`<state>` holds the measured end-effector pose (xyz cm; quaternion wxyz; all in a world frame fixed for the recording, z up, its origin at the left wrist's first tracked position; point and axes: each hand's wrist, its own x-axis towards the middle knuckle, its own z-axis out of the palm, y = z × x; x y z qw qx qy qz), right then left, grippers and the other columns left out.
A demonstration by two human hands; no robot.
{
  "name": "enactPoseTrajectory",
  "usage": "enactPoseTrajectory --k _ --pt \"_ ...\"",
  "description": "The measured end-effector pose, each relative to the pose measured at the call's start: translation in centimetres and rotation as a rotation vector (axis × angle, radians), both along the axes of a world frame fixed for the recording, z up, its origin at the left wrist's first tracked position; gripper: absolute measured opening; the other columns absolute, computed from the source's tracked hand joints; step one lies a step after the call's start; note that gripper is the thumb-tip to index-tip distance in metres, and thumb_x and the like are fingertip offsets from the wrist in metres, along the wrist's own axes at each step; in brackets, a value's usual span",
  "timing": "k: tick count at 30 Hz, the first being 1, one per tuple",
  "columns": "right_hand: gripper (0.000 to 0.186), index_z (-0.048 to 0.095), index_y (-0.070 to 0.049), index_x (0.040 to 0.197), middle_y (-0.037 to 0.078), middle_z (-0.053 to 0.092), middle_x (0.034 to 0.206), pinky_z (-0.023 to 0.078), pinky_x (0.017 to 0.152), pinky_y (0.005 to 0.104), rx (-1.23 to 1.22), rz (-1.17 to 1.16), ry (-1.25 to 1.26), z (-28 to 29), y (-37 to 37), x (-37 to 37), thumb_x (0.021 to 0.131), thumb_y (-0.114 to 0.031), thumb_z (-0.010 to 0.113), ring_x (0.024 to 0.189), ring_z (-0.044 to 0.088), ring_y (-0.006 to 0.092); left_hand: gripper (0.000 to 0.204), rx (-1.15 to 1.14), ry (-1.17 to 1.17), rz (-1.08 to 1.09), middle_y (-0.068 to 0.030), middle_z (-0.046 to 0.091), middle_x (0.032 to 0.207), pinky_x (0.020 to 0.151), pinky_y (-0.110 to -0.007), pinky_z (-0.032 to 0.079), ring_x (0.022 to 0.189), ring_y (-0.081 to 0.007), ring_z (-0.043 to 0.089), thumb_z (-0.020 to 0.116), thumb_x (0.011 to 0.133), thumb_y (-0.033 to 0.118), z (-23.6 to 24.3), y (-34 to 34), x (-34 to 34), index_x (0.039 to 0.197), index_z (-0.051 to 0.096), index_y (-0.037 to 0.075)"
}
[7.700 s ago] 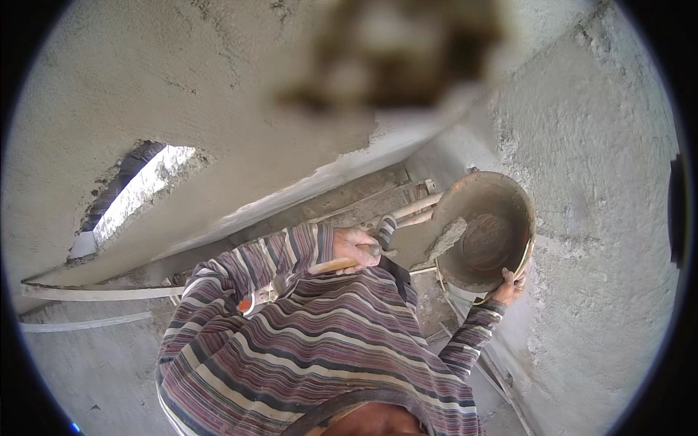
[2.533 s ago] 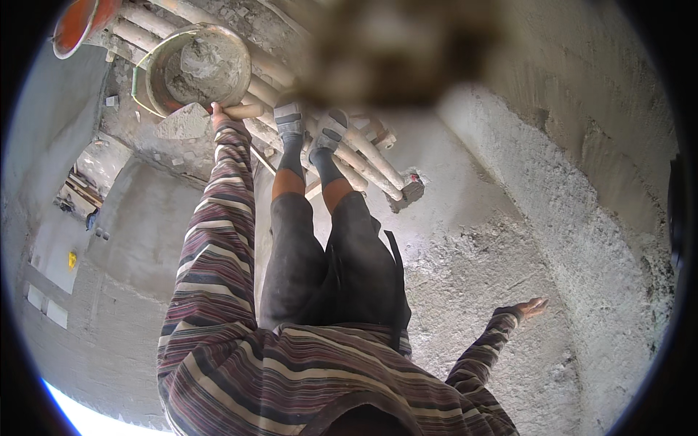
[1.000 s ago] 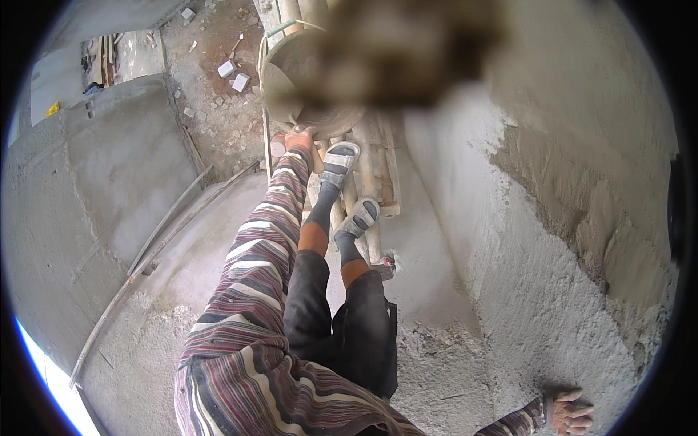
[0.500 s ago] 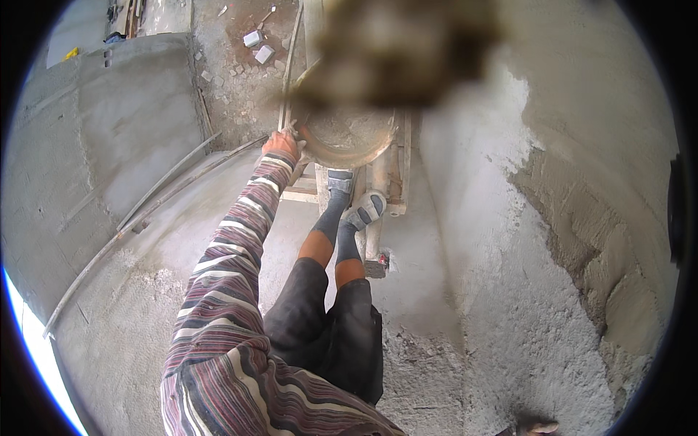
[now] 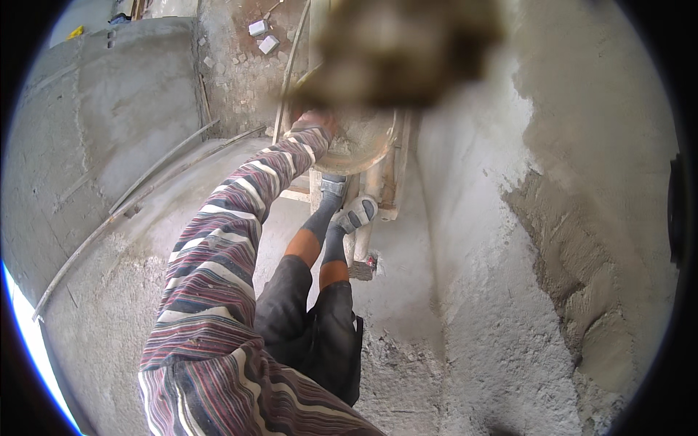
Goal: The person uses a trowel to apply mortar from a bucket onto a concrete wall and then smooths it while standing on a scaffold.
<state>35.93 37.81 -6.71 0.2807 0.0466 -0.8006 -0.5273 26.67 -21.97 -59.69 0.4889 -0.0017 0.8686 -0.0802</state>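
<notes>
My left arm, in a striped sleeve, stretches forward over a round, shallow tub (image 5: 352,166) with greyish material in it. My left hand (image 5: 317,120) is over the tub's left side, reaching inside the rim; it is blurred and its fingers are hidden. A large, out-of-focus brown shape (image 5: 400,51) covers the far part of the tub. Under the tub stands a wooden frame (image 5: 390,192). I do not see my right hand.
My feet, in grey socks and strapped sandals (image 5: 356,214), rest on the frame. To the right, a wall (image 5: 472,240) carries rough wet plaster (image 5: 582,283). Long thin poles (image 5: 156,171) lie at left. White blocks (image 5: 268,44) and rubble are on the ground ahead.
My left hand has left the tub's left rim and moved right, into the tub. The view has shifted slightly. A small bit at the lower right edge has gone out of view.
</notes>
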Motion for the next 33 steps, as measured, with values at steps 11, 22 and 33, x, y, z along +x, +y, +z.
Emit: enactPoseTrajectory --k 11,22,33 --pt "0.065 0.039 -0.010 0.135 0.021 0.029 0.143 0.018 0.100 0.0645 -0.083 0.043 -0.030 -1.4 0.8 -1.8 0.088 -0.054 0.043 0.132 0.026 0.0421 0.023 -0.034 0.132 -0.127 -0.0141 0.065 0.089 0.058 -0.038 0.054 0.082 -0.0263 0.066 0.057 0.084 0.016 -0.3 -1.7 -2.7 0.099 0.058 0.000" --pt "0.065 0.039 -0.012 0.136 0.019 0.030 0.143 0.019 0.098 0.0651 -0.159 0.024 -0.022 -0.8 0.8 -1.1 0.087 -0.056 0.043 0.131 0.027 0.0407 0.033 0.041 -0.127 0.352 -0.0170 0.060 0.111 0.089 -0.039 0.048 0.106 -0.0291 0.059 0.053 0.085 0.019 5.8 -2.6 5.7 0.115 0.056 0.004" --pt "0.066 0.038 -0.015 0.136 0.017 0.030 0.143 0.020 0.097 0.0657 -0.155 0.027 -0.043 -0.8 -0.7 -0.8 0.087 -0.058 0.043 0.131 0.028 0.0392 0.027 0.546 -0.047 1.181 -0.0118 0.061 0.078 0.061 -0.032 0.048 0.068 -0.0207 0.061 0.062 0.082 0.026 -3.1 4.7 7.0 0.088 0.061 0.000"
